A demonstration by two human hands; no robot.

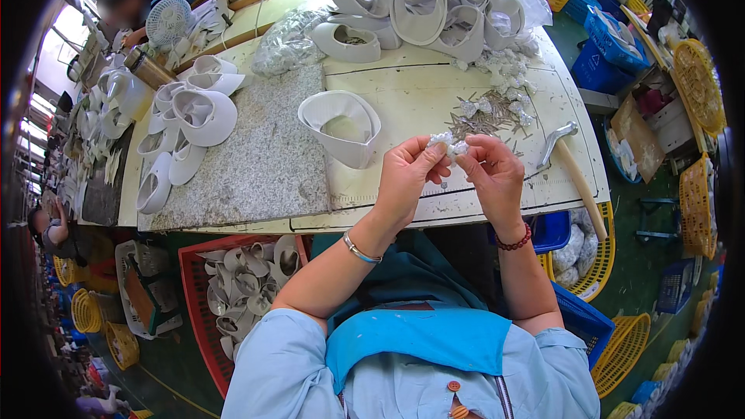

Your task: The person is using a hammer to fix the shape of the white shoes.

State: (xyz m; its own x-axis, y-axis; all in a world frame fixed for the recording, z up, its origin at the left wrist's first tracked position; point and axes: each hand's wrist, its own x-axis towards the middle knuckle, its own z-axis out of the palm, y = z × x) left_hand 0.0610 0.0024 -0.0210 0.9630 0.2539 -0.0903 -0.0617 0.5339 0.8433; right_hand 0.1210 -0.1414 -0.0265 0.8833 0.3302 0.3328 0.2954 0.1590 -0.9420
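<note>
Between the fingertips of my left hand [410, 169] and my right hand [497, 177] is a small white, sparkly bow [448, 145]. Both hands pinch it just above the table's near edge. Left of them stands a white shoe upper [357, 154], its opening facing up. Beyond my right hand lie a scatter of thin grey metal strips [466, 126] and some more silvery bows [521, 101]. A hammer [578, 174] rests at the right, its wooden handle overhanging the near edge.
White shoe uppers are heaped at the back [419, 12] and along the left [203, 116], beside a grey speckled slab [264, 163]. Below the table are a red crate [198, 295] of white pieces and a yellow basket [605, 264]. Another person [128, 8] sits at far left.
</note>
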